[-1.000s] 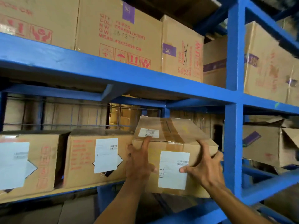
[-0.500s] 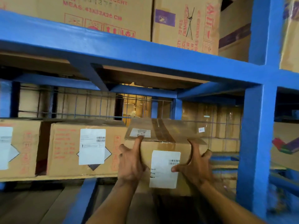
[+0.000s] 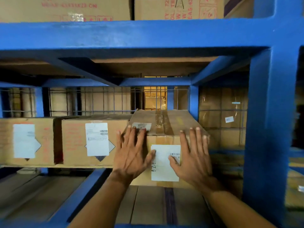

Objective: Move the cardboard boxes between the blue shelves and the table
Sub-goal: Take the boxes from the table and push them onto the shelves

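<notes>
Against the near face of the cardboard box (image 3: 164,122), left hand (image 3: 133,155) and right hand (image 3: 192,157) press flat, fingers spread. It sits on the blue shelf (image 3: 269,129), jutting forward of the neighbouring box (image 3: 74,142) at its left; an even push from both palms should slide it square toward the wire mesh (image 3: 102,101).

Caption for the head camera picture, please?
Left hand and right hand press flat on a cardboard box in the blue shelves.

Left hand (image 3: 131,155), right hand (image 3: 195,159) press box (image 3: 171,122) (flat).
</notes>
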{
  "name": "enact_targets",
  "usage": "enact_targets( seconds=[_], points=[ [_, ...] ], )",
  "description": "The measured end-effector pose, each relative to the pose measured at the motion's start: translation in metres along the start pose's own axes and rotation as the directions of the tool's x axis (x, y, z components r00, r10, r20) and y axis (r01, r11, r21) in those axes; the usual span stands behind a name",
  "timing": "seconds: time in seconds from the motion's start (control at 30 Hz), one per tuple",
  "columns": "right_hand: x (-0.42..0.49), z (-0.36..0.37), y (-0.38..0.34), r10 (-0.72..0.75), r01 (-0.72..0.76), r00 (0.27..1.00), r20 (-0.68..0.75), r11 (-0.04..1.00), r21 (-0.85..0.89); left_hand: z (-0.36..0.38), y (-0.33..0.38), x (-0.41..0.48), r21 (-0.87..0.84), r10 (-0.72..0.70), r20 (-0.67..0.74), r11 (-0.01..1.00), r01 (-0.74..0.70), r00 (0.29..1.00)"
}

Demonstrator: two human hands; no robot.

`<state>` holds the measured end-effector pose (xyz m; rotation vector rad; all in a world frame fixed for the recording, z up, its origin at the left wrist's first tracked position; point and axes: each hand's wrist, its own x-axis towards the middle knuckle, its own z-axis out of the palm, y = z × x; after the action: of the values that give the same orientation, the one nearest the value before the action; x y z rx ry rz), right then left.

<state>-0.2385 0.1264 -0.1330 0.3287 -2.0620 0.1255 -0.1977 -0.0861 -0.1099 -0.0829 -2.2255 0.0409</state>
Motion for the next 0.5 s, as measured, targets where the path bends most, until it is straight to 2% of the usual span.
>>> enact_targets(
  seconds=[0.17, 0.5],
  points=[
    [0.008, 0.014, -0.002, 0.022, -0.019, 0.996, -0.087, 0.999, 0.033, 0.019, 0.002, 0.008, -0.015, 0.031, -0.062, 0.999, -0.032, 0.998],
    [0.033, 0.061, -0.005, 0.067, -0.092, 0.975, -0.212, 0.99, -0.11, 0.064, -0.001, 0.038, -0.066, -0.006, -0.208, 0.998, -0.008, 0.978]
  ],
)
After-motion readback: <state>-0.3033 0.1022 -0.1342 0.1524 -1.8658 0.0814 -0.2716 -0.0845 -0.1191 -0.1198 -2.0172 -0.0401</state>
